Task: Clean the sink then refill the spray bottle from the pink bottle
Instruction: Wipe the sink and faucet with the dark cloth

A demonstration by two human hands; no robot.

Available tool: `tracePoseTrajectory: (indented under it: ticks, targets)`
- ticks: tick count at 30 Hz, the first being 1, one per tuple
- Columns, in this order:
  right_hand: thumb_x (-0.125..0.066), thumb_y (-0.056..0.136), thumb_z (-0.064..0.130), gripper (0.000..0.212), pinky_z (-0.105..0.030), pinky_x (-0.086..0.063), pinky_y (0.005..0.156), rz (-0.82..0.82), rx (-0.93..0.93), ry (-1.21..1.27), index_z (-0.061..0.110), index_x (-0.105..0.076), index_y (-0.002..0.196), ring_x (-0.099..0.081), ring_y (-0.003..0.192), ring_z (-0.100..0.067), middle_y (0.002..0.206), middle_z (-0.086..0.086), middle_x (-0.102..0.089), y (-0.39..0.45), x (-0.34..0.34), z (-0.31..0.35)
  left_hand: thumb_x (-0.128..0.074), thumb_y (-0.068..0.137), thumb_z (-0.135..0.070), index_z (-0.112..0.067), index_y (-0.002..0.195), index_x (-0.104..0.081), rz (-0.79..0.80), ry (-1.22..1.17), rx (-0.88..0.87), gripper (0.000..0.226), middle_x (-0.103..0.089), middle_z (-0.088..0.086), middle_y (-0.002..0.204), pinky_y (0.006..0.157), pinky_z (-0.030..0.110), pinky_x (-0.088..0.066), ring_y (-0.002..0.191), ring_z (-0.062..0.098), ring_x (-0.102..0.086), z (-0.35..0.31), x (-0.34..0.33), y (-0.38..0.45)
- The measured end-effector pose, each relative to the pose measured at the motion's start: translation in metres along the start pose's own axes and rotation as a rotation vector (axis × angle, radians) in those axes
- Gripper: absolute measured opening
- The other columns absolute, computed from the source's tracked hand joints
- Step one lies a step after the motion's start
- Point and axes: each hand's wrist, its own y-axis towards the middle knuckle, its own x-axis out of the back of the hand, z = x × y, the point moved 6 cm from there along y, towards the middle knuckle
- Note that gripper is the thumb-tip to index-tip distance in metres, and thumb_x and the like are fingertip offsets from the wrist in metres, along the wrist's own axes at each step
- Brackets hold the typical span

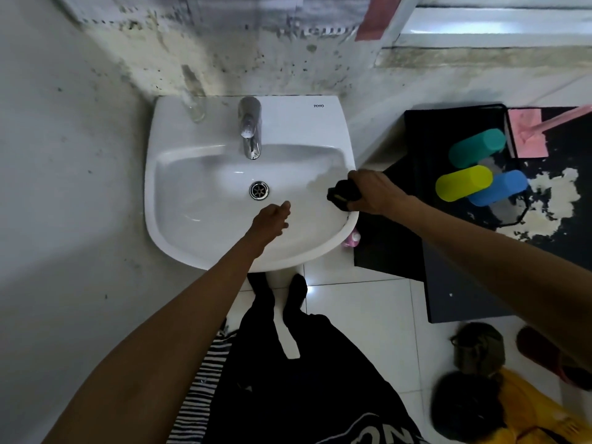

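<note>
R hand (373, 193) is curled round a dark object (343, 193) at the right rim of the sink (224, 238); prob the spray bottle's black head, pointed into the basin, but too dark to be sure & the bottle body is hidden under the hand. L hand (272, 221) hovers over the front of the basin near the drain (259, 190), fingers loosely bent, holding nothing. A faint grey haze shows on the bowl's right wall by the nozzle, maybe spray mist. Pink bottle (352, 239) sits below the rim on the right, only a sliver visible past the sink edge, so fill level & cap can't be told. Tap (250, 131) stands at the back, a clear empty-looking glass bottle (193, 97) at the back-left corner. Handling, as a guess: sprayer is light rigid plastic, best held round the neck w/ 1 finger on the trigger; wet ceramic will be slick, so wipe w/ flat pressure. Pink bottle looks small, light plastic, likely squeezable; take it round the mid-body, not the cap, and w/ damp hands it may slip. Refilling will want 2 hands: 1 steadying the sprayer, 1 pouring.
</note>
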Motion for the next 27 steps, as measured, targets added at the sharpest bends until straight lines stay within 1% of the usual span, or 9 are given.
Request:
tracePoseTrajectory:
  ticks: [2,5,9,13,14,18,21,24,27]
  targets:
    - [-0.074,0.084,0.034,0.054,-0.036,-0.051,0.075,-0.063,0.034,0.016,0.01,-0.053,0.127,-0.068,0.09,-0.034,0.102,-0.015,-0.066,-0.01,-0.005,0.004,-0.051,0.1,-0.046,-0.008,0.112,-0.065,-0.02,-0.011,0.005,0.042,-0.066,-0.001,0.105,0.082,0.033,-0.051,0.089,0.017,-0.066,0.008,0.002,-0.003]
    - [-0.064,0.092,0.039,0.035,-0.035,-0.046,0.067,-0.075,0.001,-0.01,0.007,-0.059,0.105,-0.068,0.083,-0.037,0.092,-0.017,-0.069,-0.023,-0.017,0.007,-0.053,0.099,-0.044,-0.012,0.107,-0.066,-0.041,-0.009,0.009,0.036,-0.066,-0.001,0.103,0.08,0.031,-0.051,0.087,0.016,-0.066,0.016,0.007,-0.005]
    - [-0.066,0.089,0.039,0.035,-0.033,-0.049,0.075,0.139,-0.04,0.022,0.008,-0.063,0.106,-0.067,0.093,-0.034,0.102,-0.015,-0.069,-0.035,-0.049,0.031,-0.053,0.1,-0.042,-0.01,0.108,-0.067,-0.056,-0.009,0.004,0.036,-0.067,0.0,0.103,0.079,0.03,-0.051,0.088,0.016,-0.066,0.021,0.008,-0.01]
    - [-0.069,0.09,0.031,0.028,-0.028,-0.051,0.071,0.485,-0.08,0.447,0.006,-0.069,0.103,-0.067,0.086,-0.024,0.093,-0.008,-0.071,-0.037,-0.067,0.053,-0.052,0.101,-0.042,-0.007,0.114,-0.066,-0.056,-0.019,0.001,0.04,-0.068,0.0,0.107,0.085,0.033,-0.053,0.092,0.016,-0.066,0.024,0.009,-0.016]
    - [-0.069,0.092,0.028,0.027,-0.03,-0.053,0.072,0.496,-0.081,0.543,0.004,-0.069,0.104,-0.065,0.084,-0.021,0.092,-0.01,-0.07,-0.035,-0.062,0.052,-0.052,0.101,-0.042,-0.006,0.114,-0.066,-0.067,-0.022,-0.008,0.04,-0.068,-0.001,0.107,0.085,0.033,-0.053,0.091,0.016,-0.066,0.024,0.012,-0.018]
    - [-0.071,0.091,0.027,0.029,-0.043,-0.056,0.097,0.219,-0.208,0.649,0.004,-0.071,0.109,-0.067,0.095,-0.024,0.105,-0.015,-0.073,-0.009,-0.02,0.016,-0.052,0.102,-0.04,-0.006,0.113,-0.066,-0.128,-0.038,-0.051,0.038,-0.069,0.0,0.108,0.086,0.034,-0.054,0.092,0.015,-0.067,0.022,0.027,-0.024]
    - [-0.07,0.091,0.032,0.035,-0.036,-0.052,0.086,0.043,-0.265,0.449,0.003,-0.069,0.108,-0.067,0.104,-0.033,0.109,-0.018,-0.071,0.009,0.005,0.0,-0.052,0.101,-0.04,-0.008,0.109,-0.067,-0.152,-0.048,-0.063,0.037,-0.07,0.0,0.108,0.084,0.033,-0.053,0.091,0.014,-0.067,0.025,0.033,-0.027]
    - [-0.059,0.094,0.039,0.038,-0.033,-0.046,0.075,-0.007,-0.191,0.137,0.002,-0.066,0.099,-0.066,0.098,-0.037,0.101,-0.018,-0.071,0.017,0.012,0.011,-0.052,0.101,-0.041,-0.01,0.105,-0.068,-0.154,-0.073,-0.049,0.035,-0.071,-0.001,0.106,0.085,0.034,-0.054,0.09,0.014,-0.068,0.029,0.034,-0.029]
    - [-0.051,0.097,0.04,0.04,-0.035,-0.05,0.075,0.008,-0.069,-0.097,0.003,-0.065,0.094,-0.066,0.094,-0.038,0.094,-0.019,-0.07,0.014,-0.001,0.033,-0.052,0.101,-0.042,-0.01,0.104,-0.068,-0.161,-0.091,-0.048,0.035,-0.071,-0.002,0.102,0.085,0.034,-0.054,0.089,0.014,-0.068,0.031,0.039,-0.032]
